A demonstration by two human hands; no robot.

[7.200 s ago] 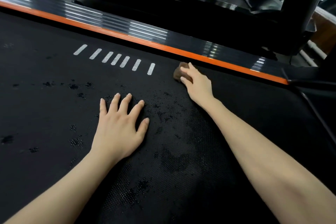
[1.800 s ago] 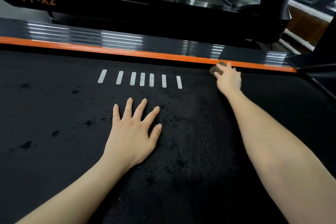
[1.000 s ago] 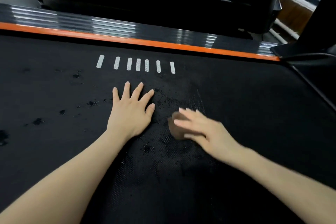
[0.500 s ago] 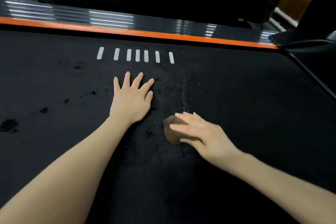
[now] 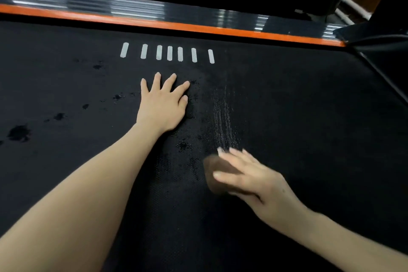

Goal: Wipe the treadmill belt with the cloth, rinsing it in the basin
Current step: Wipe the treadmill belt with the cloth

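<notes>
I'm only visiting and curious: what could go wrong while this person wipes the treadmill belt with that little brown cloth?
The right hand only presses flat on the cloth, so the wad might slip out mid-stroke. The left hand rests flat on the damp belt and could slide. The dark wet spots left of it may get missed.

Both arms bare from frame edge to wrist: left forearm point(image 5: 84, 194) & right forearm point(image 5: 344, 243), smooth, tapering twd the wrists. Left hand point(image 5: 162, 106): slim fingers, short rounded nails, faint knuckle creases. Right hand point(image 5: 260, 181) motion-blurred, esp. fingertips, so nail detail can't be read there.
</notes>
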